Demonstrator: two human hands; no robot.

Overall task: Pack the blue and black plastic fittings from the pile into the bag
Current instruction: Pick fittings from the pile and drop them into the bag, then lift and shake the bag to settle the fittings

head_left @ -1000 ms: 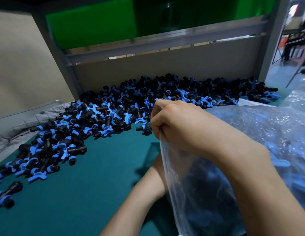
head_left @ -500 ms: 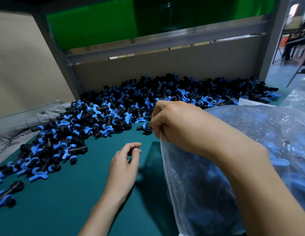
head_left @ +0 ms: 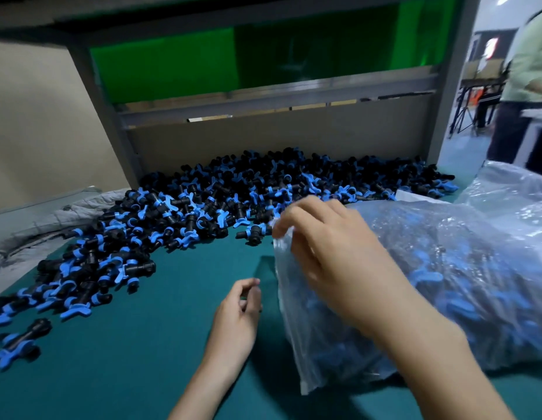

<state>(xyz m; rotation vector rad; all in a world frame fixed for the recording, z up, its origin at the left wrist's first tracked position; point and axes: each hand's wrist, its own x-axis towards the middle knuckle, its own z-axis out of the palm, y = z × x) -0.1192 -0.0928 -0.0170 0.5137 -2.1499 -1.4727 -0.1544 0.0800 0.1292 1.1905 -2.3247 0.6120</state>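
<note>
Right hand (head_left: pixel 333 259) — blurred at bag (head_left: pixel 445 253) mouth

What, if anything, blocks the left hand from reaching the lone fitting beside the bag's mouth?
Likely nothing, so probably yes. Only bare green mat lies between the left hand and the fitting. The right hand grips the bag edge just right of that path, not across it.

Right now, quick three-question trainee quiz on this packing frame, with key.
1. True or false: the left hand holds a fitting.
2. The right hand holds: A) the bag by its mouth edge, B) a loose fitting, C) nothing.
3. Fill in: the pile lies on a ___ mat.
Key: 1 false; 2 A; 3 teal.
</note>
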